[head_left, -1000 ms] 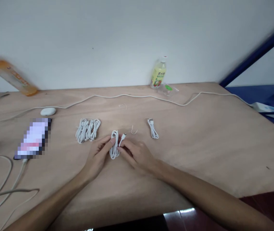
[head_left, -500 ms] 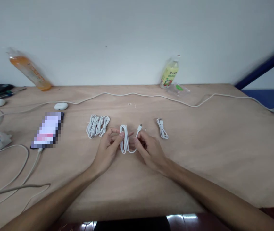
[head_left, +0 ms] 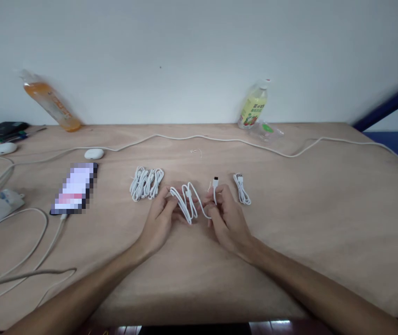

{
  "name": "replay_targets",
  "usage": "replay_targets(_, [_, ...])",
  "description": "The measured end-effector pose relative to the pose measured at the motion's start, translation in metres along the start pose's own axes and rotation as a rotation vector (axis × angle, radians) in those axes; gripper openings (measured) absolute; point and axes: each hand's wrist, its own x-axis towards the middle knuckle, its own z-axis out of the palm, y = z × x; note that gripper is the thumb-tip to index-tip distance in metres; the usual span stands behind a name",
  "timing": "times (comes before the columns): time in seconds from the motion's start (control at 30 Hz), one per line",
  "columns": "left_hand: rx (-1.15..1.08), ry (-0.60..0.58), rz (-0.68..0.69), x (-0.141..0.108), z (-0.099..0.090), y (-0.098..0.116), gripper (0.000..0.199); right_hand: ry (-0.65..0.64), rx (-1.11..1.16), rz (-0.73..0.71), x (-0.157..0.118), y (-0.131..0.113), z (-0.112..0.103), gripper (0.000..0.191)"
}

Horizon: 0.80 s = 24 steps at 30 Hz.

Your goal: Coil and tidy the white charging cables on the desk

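Observation:
A white USB cable (head_left: 185,204) in loose coils is stretched between my two hands above the table. My left hand (head_left: 160,216) pinches the coils on their left side. My right hand (head_left: 227,216) grips the cable near one end, and its USB plug (head_left: 215,182) sticks up above the fingers. A thin white tie seems to show beside that plug, near the right fingers. Behind my left hand lies a bunch of several coiled white cables (head_left: 146,183). One more coiled white cable (head_left: 242,188) rests just right of my right hand.
A phone (head_left: 75,188) with a charging lead lies left, near a white earbud case (head_left: 94,153). A long white cord (head_left: 199,137) crosses the table's back. An orange drink bottle (head_left: 54,107) and a yellow-labelled bottle (head_left: 253,109) lean on the wall. Small white ties (head_left: 197,151) lie mid-table.
My right hand has moved right, drawing the plug end away from the coils. The coils have spread and loosened. The whole view has shifted slightly.

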Motion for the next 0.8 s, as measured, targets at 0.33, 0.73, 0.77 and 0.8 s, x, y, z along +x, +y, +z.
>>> replay_targets(0.33, [0.084,-0.092,0.03,-0.003,-0.002,0.004,0.041,-0.152,-0.016,-0.022,-0.01,-0.017,0.002,0.011])
replay_targets(0.73, [0.064,-0.001,0.008,-0.003,-0.001,0.002,0.025,-0.158,0.323,0.203,0.001,-0.008,0.006,0.022])
replay_targets(0.77, [0.064,-0.003,0.015,-0.003,-0.001,0.002,0.024,-0.167,0.336,0.211,0.001,-0.007,0.006,0.024])
replay_targets(0.8, [0.062,-0.005,0.02,-0.003,-0.001,0.002,0.023,-0.172,0.348,0.216,0.002,-0.007,0.006,0.025])
